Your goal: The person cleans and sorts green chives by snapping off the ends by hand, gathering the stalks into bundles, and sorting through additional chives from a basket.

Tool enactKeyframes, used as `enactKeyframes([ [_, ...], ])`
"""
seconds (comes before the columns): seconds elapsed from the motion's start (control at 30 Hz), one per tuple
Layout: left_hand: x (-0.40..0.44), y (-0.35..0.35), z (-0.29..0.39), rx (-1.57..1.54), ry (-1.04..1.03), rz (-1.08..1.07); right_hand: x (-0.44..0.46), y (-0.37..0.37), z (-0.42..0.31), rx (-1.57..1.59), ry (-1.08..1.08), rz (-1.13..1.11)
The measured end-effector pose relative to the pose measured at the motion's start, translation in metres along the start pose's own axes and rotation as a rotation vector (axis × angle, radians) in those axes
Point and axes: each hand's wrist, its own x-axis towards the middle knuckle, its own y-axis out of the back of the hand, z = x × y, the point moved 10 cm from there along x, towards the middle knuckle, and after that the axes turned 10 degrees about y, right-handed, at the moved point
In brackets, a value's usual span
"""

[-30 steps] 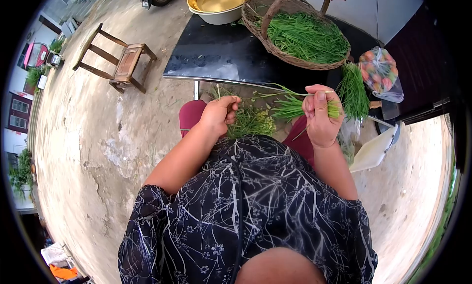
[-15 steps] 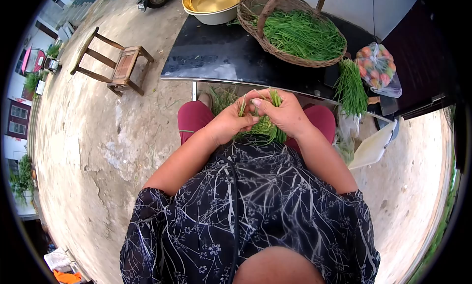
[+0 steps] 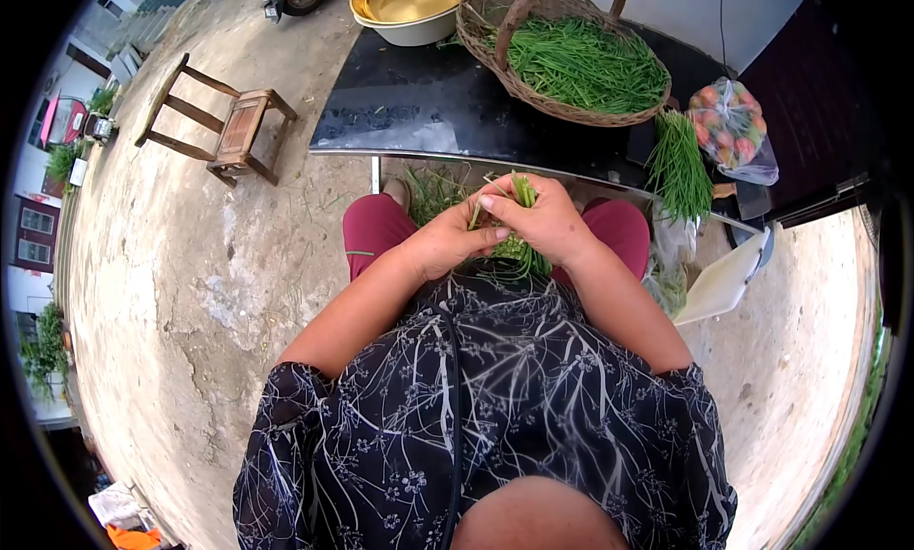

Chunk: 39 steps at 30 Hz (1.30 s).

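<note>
Over my lap, my right hand (image 3: 549, 219) is closed round a bunch of green stalks (image 3: 525, 190), whose pale ends stick up past the fingers. My left hand (image 3: 452, 238) meets it from the left, its fingers closed on a thin stalk (image 3: 475, 214). The fingertips of both hands are close together. Green stalks hang down below the right hand, partly hidden by the fingers.
A black table (image 3: 400, 102) ahead bears a wicker basket (image 3: 495, 60) of green stalks, a gold basin (image 3: 409, 0), a stalk bundle (image 3: 680, 169) and a bag of fruit (image 3: 727, 126). A wooden chair (image 3: 244, 131) stands left. Loose greens (image 3: 433, 190) lie on the ground.
My hands were apart a second ago, the right holding the bunch out to the right. They have come together over my lap, and the bunch now stands more upright.
</note>
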Motion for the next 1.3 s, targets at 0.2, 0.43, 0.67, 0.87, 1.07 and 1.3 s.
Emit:
enactKeyframes([
  [0.2, 0.0, 0.02, 0.004, -0.204, -0.05, 0.088, -0.002, 0.025, 0.002, 0.063, -0.055, 0.185],
  [0.43, 0.006, 0.035, -0.001, -0.325, -0.11, 0.132, -0.008, 0.056, 0.009, 0.083, -0.01, 0.399],
  [0.67, -0.004, 0.127, -0.035, -0.428, -0.092, 0.621, -0.026, 0.131, -0.017, 0.194, 0.238, 0.809],
  [0.87, -0.009, 0.175, -0.068, -0.169, 0.064, 0.936, -0.039, 0.17, -0.033, 0.233, 0.318, 0.872],
  [1.07, -0.03, 0.087, 0.026, 0.439, -0.355, 0.873, -0.027, 0.118, -0.023, 0.058, 0.162, 0.663],
  [1.3, -0.03, 0.011, 0.055, 0.678, -0.532, 0.61, -0.018, 0.069, -0.012, -0.028, 0.142, 0.539],
])
